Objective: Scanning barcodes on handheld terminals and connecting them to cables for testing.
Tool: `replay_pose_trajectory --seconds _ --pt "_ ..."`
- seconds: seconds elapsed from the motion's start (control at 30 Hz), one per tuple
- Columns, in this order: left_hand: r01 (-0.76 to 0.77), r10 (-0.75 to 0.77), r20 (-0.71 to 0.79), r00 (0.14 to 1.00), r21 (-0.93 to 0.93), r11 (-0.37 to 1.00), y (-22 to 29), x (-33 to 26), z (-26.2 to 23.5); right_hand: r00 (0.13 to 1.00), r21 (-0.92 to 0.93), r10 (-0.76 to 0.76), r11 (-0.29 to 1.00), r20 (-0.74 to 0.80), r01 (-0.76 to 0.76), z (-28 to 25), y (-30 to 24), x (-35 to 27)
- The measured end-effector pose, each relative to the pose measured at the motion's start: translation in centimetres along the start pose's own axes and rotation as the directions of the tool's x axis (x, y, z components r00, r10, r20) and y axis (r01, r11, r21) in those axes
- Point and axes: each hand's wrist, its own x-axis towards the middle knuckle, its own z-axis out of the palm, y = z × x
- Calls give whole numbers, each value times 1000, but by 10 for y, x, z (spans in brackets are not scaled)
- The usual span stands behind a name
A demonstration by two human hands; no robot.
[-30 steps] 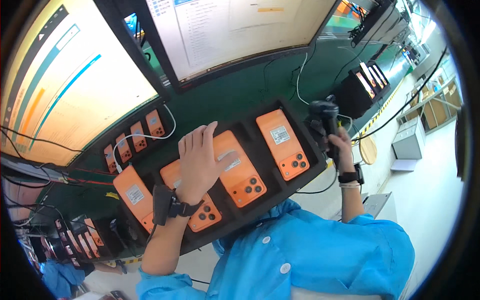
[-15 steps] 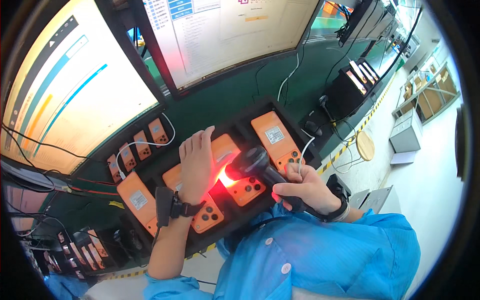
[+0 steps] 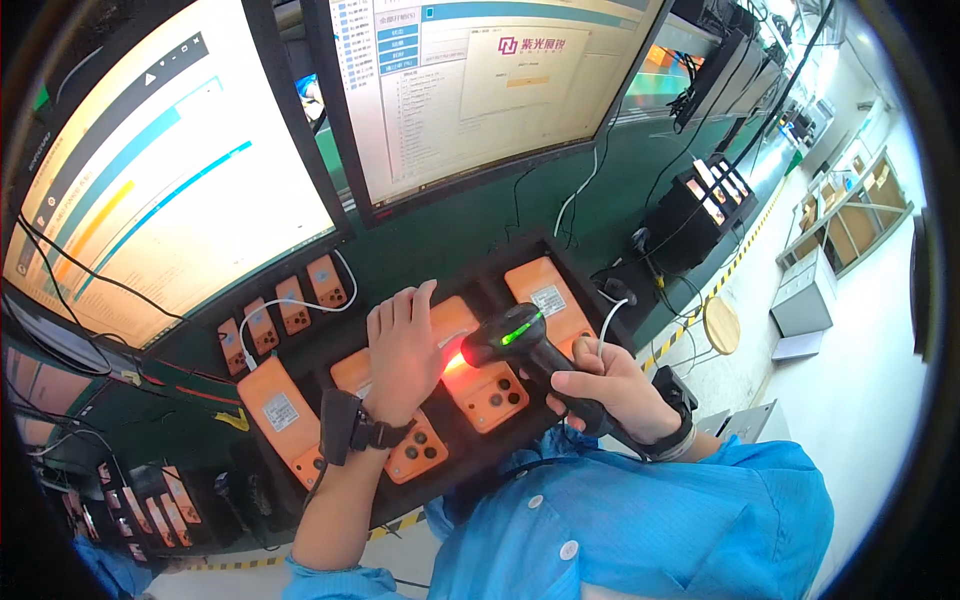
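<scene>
My right hand [image 3: 632, 398] grips a black handheld barcode scanner [image 3: 548, 368], whose top shows a green light. Its head throws a red glow onto an orange phone [image 3: 490, 402] lying face down in a black tray [image 3: 590, 292]. Over that phone's upper part and its left neighbour [image 3: 416, 458], my left hand [image 3: 403, 340] is stretched out flat, holding nothing. Whether it touches them is hard to see. Orange phones with white labels lie at the tray's left end [image 3: 272, 400] and right end [image 3: 535, 278]. A white cable [image 3: 612, 318] reaches my right fingers; its end is hidden.
Two lit monitors, left [image 3: 160, 170] and middle [image 3: 490, 90], stand behind the tray. Several smaller orange phones [image 3: 292, 305] line up below the left one. Black racks hold phones at right [image 3: 690, 210] and lower left. A round stool [image 3: 722, 325] stands beyond the bench.
The scanner's green light has come on, and its red glow has become smaller. My hands stay nearly in place over the phones. The whole view has shifted slightly.
</scene>
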Motion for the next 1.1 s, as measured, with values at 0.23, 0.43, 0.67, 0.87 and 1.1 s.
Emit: replay_pose_trajectory --seconds 0.23,0.43,0.67,0.87,1.1 --pt "84 -77 66 995 -95 992 2 0 -5 997 -159 -78 984 -14 75 -15 -21 -1" --pt "184 -206 12 978 -504 844 25 -4 -35 647 -610 -732 617 -214 497 -128 -28 59" --pt "815 -283 767 576 -564 131 55 -31 -94 940 166 -204 953 -272 255 -258 133 158" --pt "713 -309 787 534 -616 -337 52 -41 -92 913 -809 -360 585 -192 61 -260 226 217" --pt "562 -277 784 556 -600 -570 31 -39 -65 763 -699 -647 552 -14 455 -298 197 200"
